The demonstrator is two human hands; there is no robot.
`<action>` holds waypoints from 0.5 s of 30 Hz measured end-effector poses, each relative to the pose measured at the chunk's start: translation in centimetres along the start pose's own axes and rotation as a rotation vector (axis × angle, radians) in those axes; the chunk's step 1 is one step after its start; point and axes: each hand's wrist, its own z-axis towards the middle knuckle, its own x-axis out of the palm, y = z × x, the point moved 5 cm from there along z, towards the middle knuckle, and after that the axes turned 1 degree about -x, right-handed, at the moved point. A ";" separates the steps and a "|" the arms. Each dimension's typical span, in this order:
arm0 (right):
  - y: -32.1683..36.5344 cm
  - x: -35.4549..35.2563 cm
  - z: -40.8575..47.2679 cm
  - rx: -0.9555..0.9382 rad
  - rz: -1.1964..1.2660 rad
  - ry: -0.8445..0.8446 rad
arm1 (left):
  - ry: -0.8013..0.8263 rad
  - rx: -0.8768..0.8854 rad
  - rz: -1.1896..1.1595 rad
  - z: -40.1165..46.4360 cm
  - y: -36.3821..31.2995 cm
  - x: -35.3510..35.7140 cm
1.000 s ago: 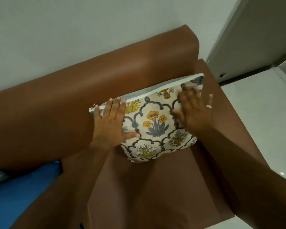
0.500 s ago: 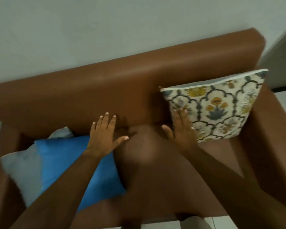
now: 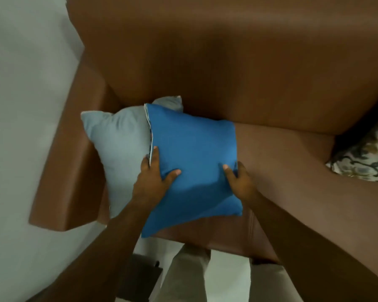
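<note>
Brown leather sofa (image 3: 227,62) beside a pale wall (image 3: 20,83) bears a plain blue cushion (image 3: 194,149), with a grey cushion (image 3: 118,144) at its nine o'clock; left grip (image 3: 155,173) and right grip (image 3: 240,179) clasp the blue cushion's side edges.

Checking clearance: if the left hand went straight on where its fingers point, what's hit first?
The left hand grips the blue cushion; ahead, probably the grey cushion, then the sofa backrest; depth unclear.

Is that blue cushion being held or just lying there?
Held: left hand and right hand grip the blue cushion by opposite edges, thumbs on its face.
</note>
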 end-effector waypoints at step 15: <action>-3.6 -4.3 -3.1 0.249 0.518 -0.068 | 0.103 -0.070 -0.399 1.6 -4.3 -1.4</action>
